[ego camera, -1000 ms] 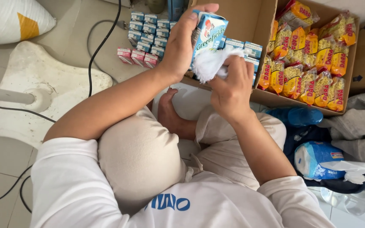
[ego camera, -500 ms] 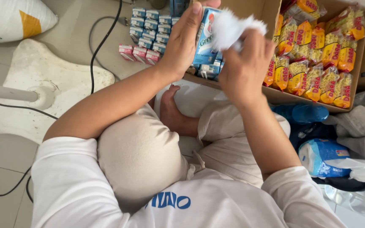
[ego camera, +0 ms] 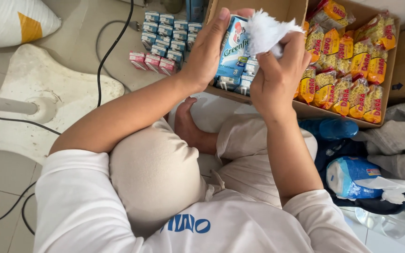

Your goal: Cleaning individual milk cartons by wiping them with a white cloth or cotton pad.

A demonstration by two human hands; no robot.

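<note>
My left hand [ego camera: 207, 56] grips a small blue and white drink carton [ego camera: 234, 47] upright over the near edge of a cardboard box [ego camera: 277, 9]. My right hand [ego camera: 277, 75] holds a crumpled white tissue [ego camera: 266, 30] against the carton's top right side. Below the held carton, several more small cartons [ego camera: 240, 82] lie in the box's left part. Yellow and orange noodle packets [ego camera: 348, 65] fill the box's right part.
Rows of small blue cartons [ego camera: 169, 33] and pink cartons [ego camera: 152, 62] stand on the tiled floor at left. A white fan base [ego camera: 38, 93] with black cables [ego camera: 104, 61] lies further left. A white sack [ego camera: 10, 18] sits top left. Blue packages [ego camera: 352, 175] lie at right.
Both hands have lifted slightly. The tissue has moved from the carton's lower right side up to its top.
</note>
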